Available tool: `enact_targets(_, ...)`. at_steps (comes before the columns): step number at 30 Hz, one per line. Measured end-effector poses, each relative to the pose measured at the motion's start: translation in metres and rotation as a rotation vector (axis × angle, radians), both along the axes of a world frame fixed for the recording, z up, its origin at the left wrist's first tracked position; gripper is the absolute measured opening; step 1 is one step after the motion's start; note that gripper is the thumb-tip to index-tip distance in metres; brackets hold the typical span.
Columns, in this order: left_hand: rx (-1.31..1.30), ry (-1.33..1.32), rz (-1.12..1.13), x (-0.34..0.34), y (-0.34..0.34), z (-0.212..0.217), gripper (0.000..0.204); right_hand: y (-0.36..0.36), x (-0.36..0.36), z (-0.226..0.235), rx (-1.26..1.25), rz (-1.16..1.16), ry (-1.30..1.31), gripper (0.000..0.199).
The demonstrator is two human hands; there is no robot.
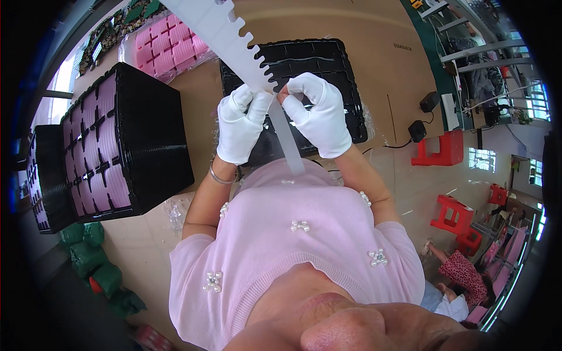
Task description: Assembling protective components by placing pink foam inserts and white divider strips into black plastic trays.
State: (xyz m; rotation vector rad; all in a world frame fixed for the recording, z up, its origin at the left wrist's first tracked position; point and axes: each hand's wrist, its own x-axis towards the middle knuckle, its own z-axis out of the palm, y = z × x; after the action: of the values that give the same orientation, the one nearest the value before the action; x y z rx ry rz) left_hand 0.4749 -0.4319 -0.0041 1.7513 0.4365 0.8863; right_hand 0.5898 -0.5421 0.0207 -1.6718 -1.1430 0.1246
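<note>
A long, whitish translucent plastic strip with notches along one edge (225,41) runs from the top of the view down toward my chest. My left hand (240,127), in a white glove, pinches it about midway. My right hand (321,117) also wears a white glove, with bare fingertips showing. Its thumb and index finger close on the notched edge, right beside the left fingers. Whether a small piece sits between those fingertips is hidden. Under both hands lies a shiny black plastic tray (316,55) on the brown table (380,64).
At left stand black crates (155,134) packed with pink sheets (96,152). More pink sheets in clear wrap (170,47) lie at the far left. Black power adapters (417,130) with cords sit at the table's right. Red stools (448,149) and another person (465,275) are beyond.
</note>
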Motion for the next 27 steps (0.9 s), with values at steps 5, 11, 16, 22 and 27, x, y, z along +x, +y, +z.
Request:
enact_targets(5,0.001,-0.070,0.143,0.005,0.008,0.010,0.008,0.002,-0.005,-0.014,0.313,0.061,-0.557,0.027)
enact_targets(11,-0.160,-0.054,0.308,-0.031,0.048,0.017,0.008,-0.008,-0.012,-0.076,-0.107,0.231,0.017,0.013)
enact_targets(16,-0.037,-0.122,0.482,-0.077,0.061,0.009,0.012,0.014,-0.021,-0.121,-0.488,0.296,-0.166,0.006)
enact_targets(22,0.005,-0.147,0.584,-0.094,0.064,-0.003,0.011,0.041,-0.038,-0.139,-0.687,0.306,-0.341,0.006)
enact_targets(27,-0.011,-0.174,0.552,-0.090,0.063,-0.011,0.011,0.047,-0.041,-0.143,-0.739,0.305,-0.384,0.007)
